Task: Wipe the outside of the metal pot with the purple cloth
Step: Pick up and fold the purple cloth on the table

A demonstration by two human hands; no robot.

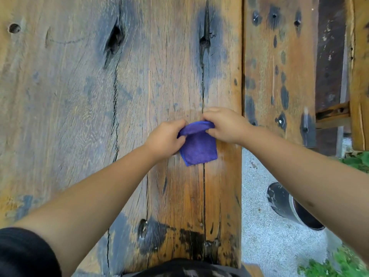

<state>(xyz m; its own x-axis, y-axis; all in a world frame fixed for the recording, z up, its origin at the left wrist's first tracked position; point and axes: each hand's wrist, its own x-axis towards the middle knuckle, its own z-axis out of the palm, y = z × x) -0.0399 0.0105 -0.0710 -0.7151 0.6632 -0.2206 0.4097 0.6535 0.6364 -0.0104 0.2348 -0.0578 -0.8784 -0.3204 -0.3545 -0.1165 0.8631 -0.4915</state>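
The purple cloth (198,145) lies folded on the wooden table (83,100), near its right edge. My left hand (164,137) pinches the cloth's upper left corner and my right hand (224,124) pinches its upper right edge, lifting the top fold. The metal pot (287,205), blackened on the outside, lies tilted on the gravel ground to the lower right, partly hidden behind my right forearm. Neither hand touches the pot.
The table is weathered planks with cracks, dark knots and holes. A second plank (279,66) with nail heads lies to the right across a gap. Grey gravel ground (263,236) and green plants (355,160) are at the lower right.
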